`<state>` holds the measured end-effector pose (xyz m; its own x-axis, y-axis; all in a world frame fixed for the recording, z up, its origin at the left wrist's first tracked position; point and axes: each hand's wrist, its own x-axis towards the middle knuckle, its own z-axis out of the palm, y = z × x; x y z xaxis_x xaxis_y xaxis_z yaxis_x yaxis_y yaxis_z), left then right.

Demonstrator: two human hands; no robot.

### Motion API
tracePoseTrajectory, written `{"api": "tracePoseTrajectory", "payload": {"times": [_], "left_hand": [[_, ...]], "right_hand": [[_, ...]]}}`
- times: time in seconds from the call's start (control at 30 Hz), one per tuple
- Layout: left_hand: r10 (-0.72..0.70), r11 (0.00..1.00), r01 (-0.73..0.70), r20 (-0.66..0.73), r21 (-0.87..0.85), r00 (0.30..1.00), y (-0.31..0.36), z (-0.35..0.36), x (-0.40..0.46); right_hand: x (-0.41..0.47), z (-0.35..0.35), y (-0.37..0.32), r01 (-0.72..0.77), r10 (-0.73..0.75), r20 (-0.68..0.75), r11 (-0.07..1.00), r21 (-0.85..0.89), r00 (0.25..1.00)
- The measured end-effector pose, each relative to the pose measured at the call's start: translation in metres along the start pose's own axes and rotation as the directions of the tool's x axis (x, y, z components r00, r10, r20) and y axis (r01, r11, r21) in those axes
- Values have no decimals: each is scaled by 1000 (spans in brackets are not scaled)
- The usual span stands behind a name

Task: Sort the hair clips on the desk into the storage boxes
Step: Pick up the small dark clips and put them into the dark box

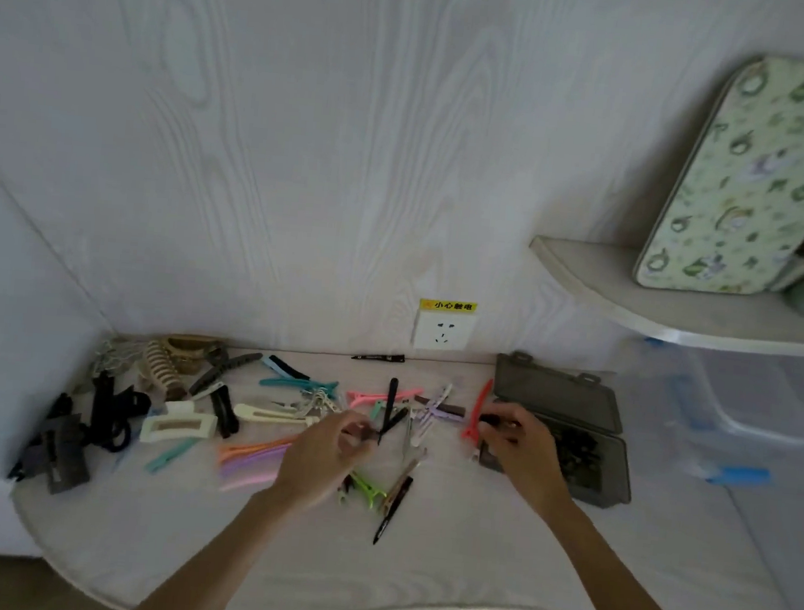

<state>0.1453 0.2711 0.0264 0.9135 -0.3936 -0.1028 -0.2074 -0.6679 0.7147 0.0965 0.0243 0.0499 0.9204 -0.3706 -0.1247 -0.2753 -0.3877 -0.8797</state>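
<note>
While both bare forearms are stretched forward over a pale desk [415, 573], a scatter of hair clips is seen spread across its far half. A thin black clip [389, 418] is pinched at its near end between the fingertips of the left hand [329, 449], near the middle of the desk, with the clip pointing away toward the wall. The right hand [519, 441] is curled at the near left edge of a smoky grey storage box [569, 429], and a small dark item is gripped in its fingers; what it is cannot be told. The box is lying open at the right of the desk, its lid folded back toward the wall, and a heap of small dark clips [576, 454] is held in its near tray. A red clip [477, 411] is lying just left of the box, beside the right hand. Pink and orange long clips [250, 459] are lying left of the left wrist, a green clip [369, 489] just near of that hand, and teal clips [298, 384] farther back. A white rectangular claw clip [178, 426], black clips and hair ties [113, 413] and a beige claw clip [161, 371] are gathered at the far left. A wall socket [442, 331] with a yellow label is set above the desk.
</note>
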Motion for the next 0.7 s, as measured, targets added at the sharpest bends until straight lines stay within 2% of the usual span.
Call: {"api": "tracePoseTrajectory", "payload": {"times": [0.1, 0.17, 0.23, 0.37, 0.43, 0.53, 0.63, 0.7], "left_hand": [[118, 992, -115, 72, -47, 990, 49, 31, 22], [178, 983, -170, 117, -74, 977, 79, 53, 34], [203, 978, -191, 168, -85, 965, 103, 73, 45], [147, 984, -117, 230, -137, 962, 114, 84, 48], [112, 992, -96, 197, -85, 974, 96, 74, 42], [59, 998, -58, 118, -15, 991, 61, 52, 27], [-28, 999, 28, -3, 33, 1000, 19, 16, 6], [-113, 992, 118, -129, 34, 985, -11, -8, -7]], "right_hand": [[-6, -44, 9, -46, 19, -188, 990, -137, 982], [-8, -63, 13, -37, -11, -248, 981, -189, 969], [-8, -74, 17, -21, -37, -234, 970, -242, 971], [-3, -88, 33, -42, 10, -106, 951, -307, 994], [-1, -90, 38, -25, -13, -107, 938, -346, 994], [4, -82, 34, 62, -129, -127, 900, -431, 984], [18, -37, 6, 139, -147, 1, 928, -345, 989], [27, 8, -19, 173, -131, 168, 947, -271, 977]]}}
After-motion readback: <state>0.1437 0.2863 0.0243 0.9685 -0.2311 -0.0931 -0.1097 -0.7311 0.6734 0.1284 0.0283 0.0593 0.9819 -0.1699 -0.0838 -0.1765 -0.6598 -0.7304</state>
